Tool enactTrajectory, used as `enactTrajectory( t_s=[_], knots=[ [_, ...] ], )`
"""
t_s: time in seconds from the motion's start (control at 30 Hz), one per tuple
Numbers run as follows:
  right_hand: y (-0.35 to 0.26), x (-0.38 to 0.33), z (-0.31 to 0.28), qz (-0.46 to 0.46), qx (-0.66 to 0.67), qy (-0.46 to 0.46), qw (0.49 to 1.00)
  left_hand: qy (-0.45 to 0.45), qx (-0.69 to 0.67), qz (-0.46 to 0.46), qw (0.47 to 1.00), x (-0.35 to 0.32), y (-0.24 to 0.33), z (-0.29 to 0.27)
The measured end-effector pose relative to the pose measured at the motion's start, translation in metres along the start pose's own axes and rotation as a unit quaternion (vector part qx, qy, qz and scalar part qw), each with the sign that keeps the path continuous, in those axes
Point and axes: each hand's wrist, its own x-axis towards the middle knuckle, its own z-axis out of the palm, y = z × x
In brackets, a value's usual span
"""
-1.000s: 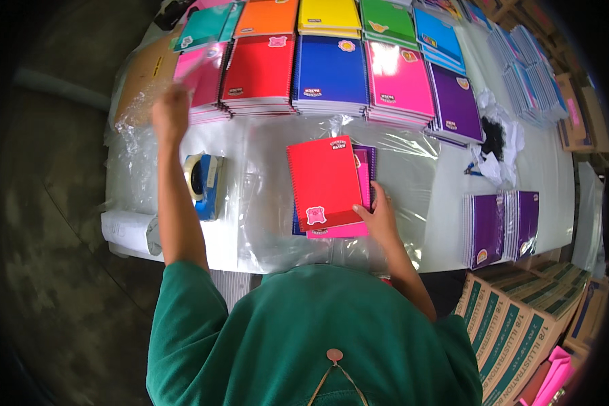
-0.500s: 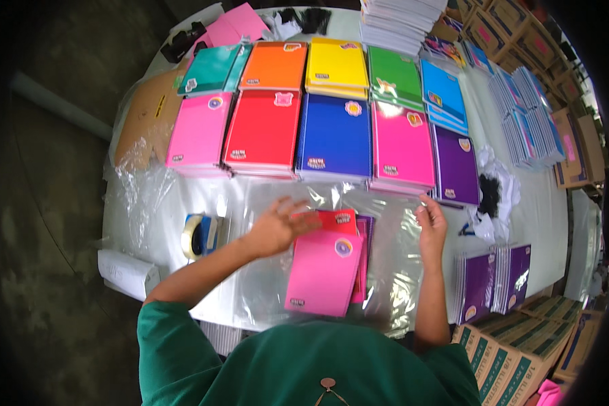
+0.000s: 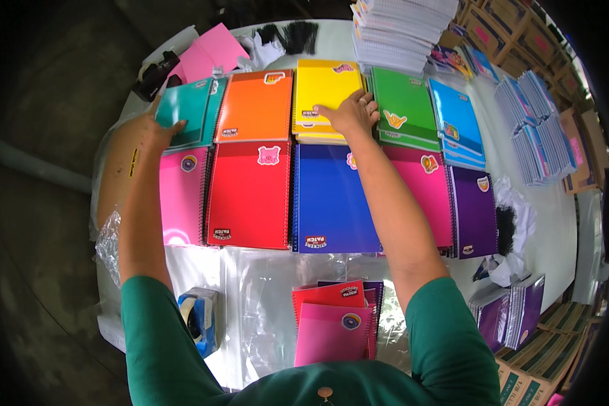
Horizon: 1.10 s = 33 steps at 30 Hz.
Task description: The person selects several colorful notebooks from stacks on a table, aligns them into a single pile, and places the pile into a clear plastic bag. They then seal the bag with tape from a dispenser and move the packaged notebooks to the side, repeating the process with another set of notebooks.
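My left hand (image 3: pixel 161 130) is at the left edge of a teal notebook (image 3: pixel 186 108), its thumb on the cover and its fingers curled around the side. Its fingertips are partly hidden. Across the back row, my right hand (image 3: pixel 353 114) grips the right edge of a yellow notebook (image 3: pixel 326 84), thumb lying on the cover. Between them lies an orange notebook (image 3: pixel 256 105). Close to my body, a loose pile with a pink notebook (image 3: pixel 331 333) on top, a red notebook (image 3: pixel 325 298) and a purple one under it rests on clear plastic (image 3: pixel 264 298).
Front-row stacks hold red (image 3: pixel 249 196), blue (image 3: pixel 331 196), pink and purple notebooks (image 3: pixel 474 210). Green (image 3: pixel 404 101) and light blue notebooks (image 3: pixel 457 118) stand at back right. A tape dispenser (image 3: pixel 199 318) sits near left. Cardboard boxes (image 3: pixel 538 379) line the right side.
Both hands have moved forward from the loose pile to the back row: the left onto the teal notebook, the right onto the yellow one. The view has shifted as I lean forward.
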Motion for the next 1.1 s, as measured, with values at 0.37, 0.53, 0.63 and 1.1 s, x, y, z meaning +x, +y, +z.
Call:
enactTrajectory(
  t_s=[0.37,0.53,0.63,1.1],
  knots=[
    [0.096,-0.005,-0.124,-0.312,0.484,0.226,0.786,-0.021,-0.773,-0.061,0.631,-0.225,0.119,-0.14],
    [0.133,-0.167,-0.241,-0.178,0.758,-0.014,0.627,-0.393,-0.462,-0.076,0.792,-0.441,0.059,-0.067],
    [0.178,-0.222,-0.214,-0.147,0.777,-0.093,0.605,-0.446,-0.247,-0.006,0.86,-0.508,0.036,-0.057],
    [0.188,-0.237,-0.151,-0.132,0.226,-0.127,0.957,-0.047,-0.344,0.194,0.918,-0.207,0.174,-0.071]
  ],
)
